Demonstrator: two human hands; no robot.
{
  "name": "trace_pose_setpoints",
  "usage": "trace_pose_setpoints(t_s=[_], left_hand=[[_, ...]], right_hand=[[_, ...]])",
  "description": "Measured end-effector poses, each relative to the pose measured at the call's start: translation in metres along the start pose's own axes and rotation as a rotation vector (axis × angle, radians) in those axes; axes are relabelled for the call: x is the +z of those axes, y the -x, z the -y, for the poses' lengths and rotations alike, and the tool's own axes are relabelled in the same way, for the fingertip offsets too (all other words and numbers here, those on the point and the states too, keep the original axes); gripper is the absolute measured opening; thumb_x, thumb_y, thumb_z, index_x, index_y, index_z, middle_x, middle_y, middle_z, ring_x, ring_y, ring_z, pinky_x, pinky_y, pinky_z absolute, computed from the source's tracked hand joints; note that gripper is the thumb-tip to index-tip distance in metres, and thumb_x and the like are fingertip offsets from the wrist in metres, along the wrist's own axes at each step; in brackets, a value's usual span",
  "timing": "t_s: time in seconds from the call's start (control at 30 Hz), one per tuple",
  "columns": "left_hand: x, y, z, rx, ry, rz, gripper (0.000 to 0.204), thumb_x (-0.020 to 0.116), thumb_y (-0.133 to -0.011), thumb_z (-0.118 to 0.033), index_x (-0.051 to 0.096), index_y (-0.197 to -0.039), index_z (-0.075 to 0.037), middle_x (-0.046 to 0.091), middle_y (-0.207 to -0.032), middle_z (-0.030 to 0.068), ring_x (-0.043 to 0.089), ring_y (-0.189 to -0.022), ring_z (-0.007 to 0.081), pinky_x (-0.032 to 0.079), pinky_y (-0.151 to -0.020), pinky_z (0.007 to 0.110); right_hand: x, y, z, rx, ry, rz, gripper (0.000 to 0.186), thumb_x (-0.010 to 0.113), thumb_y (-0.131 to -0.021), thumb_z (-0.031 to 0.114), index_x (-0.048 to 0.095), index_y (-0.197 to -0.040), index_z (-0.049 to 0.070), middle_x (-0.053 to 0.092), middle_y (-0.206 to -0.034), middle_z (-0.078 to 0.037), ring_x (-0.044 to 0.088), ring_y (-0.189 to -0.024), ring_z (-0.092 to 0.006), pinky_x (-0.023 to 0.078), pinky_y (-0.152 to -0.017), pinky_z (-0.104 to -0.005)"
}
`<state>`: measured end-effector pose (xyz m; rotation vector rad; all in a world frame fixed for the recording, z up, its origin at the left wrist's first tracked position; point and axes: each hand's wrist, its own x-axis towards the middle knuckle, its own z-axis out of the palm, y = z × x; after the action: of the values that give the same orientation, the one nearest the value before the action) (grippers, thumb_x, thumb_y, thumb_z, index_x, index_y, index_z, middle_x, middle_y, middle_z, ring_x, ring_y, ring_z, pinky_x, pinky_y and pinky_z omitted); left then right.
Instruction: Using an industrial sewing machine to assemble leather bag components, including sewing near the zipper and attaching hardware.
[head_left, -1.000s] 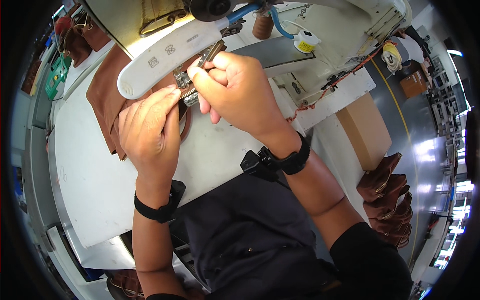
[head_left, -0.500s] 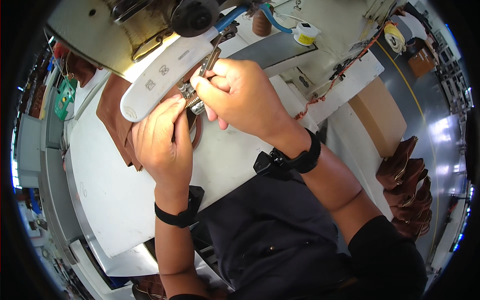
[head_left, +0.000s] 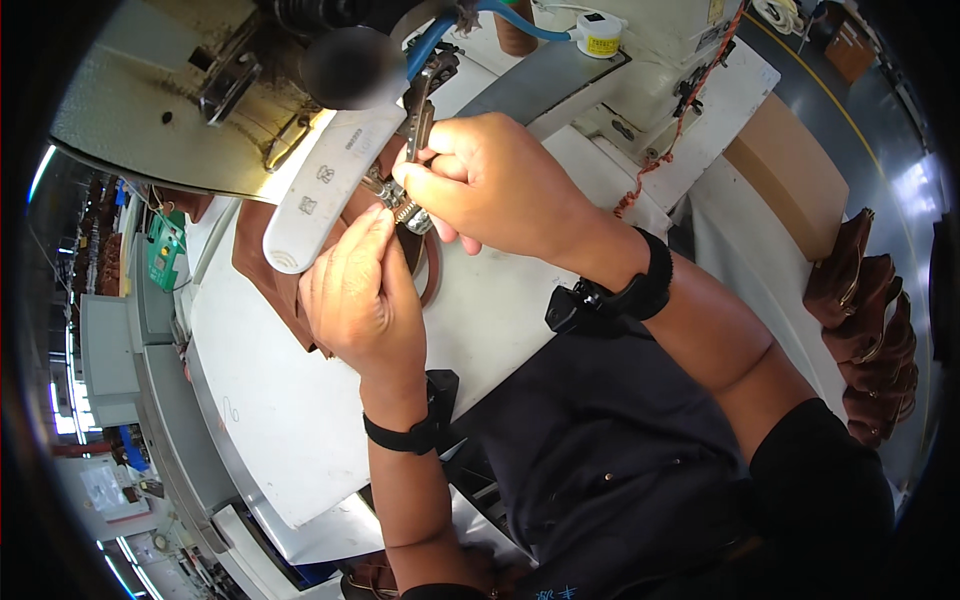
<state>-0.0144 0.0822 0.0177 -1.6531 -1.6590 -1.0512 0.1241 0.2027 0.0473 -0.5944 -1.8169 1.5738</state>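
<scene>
At the sewing machine head (head_left: 170, 100), both my hands work close together beside small metal fittings. My right hand (head_left: 495, 190) is closed, thumb and forefinger pinched at the lower end of a narrow metal bar (head_left: 418, 135). My left hand (head_left: 365, 290) is also closed, its fingertips pinched beside a small coil spring (head_left: 406, 212); whatever they hold is hidden. A brown leather-like piece (head_left: 270, 265) lies under and left of my left hand. The white lamp bar (head_left: 325, 190) hangs over it and covers part of the fittings.
White worktable (head_left: 270, 400) lies below my hands. A blue hose (head_left: 430, 45) runs above them. Behind stand a brown thread spool (head_left: 515, 35) and a small white bottle (head_left: 600, 35). At right are a cardboard sheet (head_left: 785, 170) and several brown zippered pieces (head_left: 870, 330).
The view has shifted, so table, hands and machine sit further right in the picture. Both hands keep nearly the same pinch at the metal fittings.
</scene>
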Motion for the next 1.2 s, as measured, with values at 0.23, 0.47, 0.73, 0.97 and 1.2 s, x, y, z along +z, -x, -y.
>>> trace_pose_setpoints(t_s=[0.23, 0.47, 0.73, 0.97, 1.2], left_hand=[[0.0, -0.001, 0.003, 0.005, 0.01, -0.014, 0.017, 0.077, -0.087, 0.003, 0.08, -0.103, -0.004, 0.081, -0.104, 0.0075, 0.075, -0.091, 0.0216, 0.052, -0.085, 0.032], [-0.003, 0.0, 0.003, -0.018, 0.03, -0.018, 0.018, 0.076, -0.088, 0.003, 0.079, -0.104, -0.005, 0.081, -0.105, 0.0068, 0.075, -0.092, 0.0211, 0.051, -0.083, 0.03], [-0.04, -0.038, 0.027, -0.128, 0.348, 0.516, 0.027, 0.062, -0.103, -0.004, 0.071, -0.127, 0.003, 0.075, -0.123, 0.0191, 0.073, -0.112, 0.0288, 0.053, -0.102, 0.035], [-0.029, -0.08, 0.089, 0.129, 0.034, 0.801, 0.031, 0.054, -0.11, -0.019, 0.068, -0.129, 0.001, 0.072, -0.121, 0.0207, 0.068, -0.113, 0.0374, 0.051, -0.101, 0.04], [-0.02, -0.087, 0.101, 0.607, -0.14, 0.755, 0.031, 0.052, -0.109, -0.017, 0.072, -0.128, -0.003, 0.072, -0.122, 0.0204, 0.067, -0.114, 0.0386, 0.05, -0.103, 0.045]], right_hand=[[0.002, 0.002, 0.0, -0.004, 0.02, -0.001, 0.025, 0.062, -0.104, 0.017, 0.068, -0.092, -0.003, 0.064, -0.061, -0.003, 0.057, -0.047, -0.0078, 0.045, -0.046, -0.0256], [0.005, 0.004, -0.001, -0.042, 0.016, -0.01, 0.027, 0.061, -0.105, 0.021, 0.069, -0.093, -0.003, 0.064, -0.061, -0.003, 0.058, -0.048, -0.0084, 0.046, -0.047, -0.0254], [-0.003, 0.014, -0.016, -0.163, 0.08, -0.095, 0.033, 0.065, -0.103, 0.025, 0.067, -0.117, -0.005, 0.069, -0.068, -0.006, 0.062, -0.053, -0.0098, 0.049, -0.051, -0.0267], [0.041, 0.058, -0.055, -0.031, -0.131, -0.029, 0.031, 0.066, -0.105, 0.02, 0.067, -0.126, -0.003, 0.074, -0.103, -0.008, 0.07, -0.094, -0.0129, 0.057, -0.083, -0.0282], [0.094, 0.037, -0.056, -0.047, -0.602, 0.169, 0.034, 0.065, -0.107, 0.026, 0.06, -0.126, -0.002, 0.073, -0.117, -0.012, 0.069, -0.111, -0.0181, 0.055, -0.097, -0.0329]])
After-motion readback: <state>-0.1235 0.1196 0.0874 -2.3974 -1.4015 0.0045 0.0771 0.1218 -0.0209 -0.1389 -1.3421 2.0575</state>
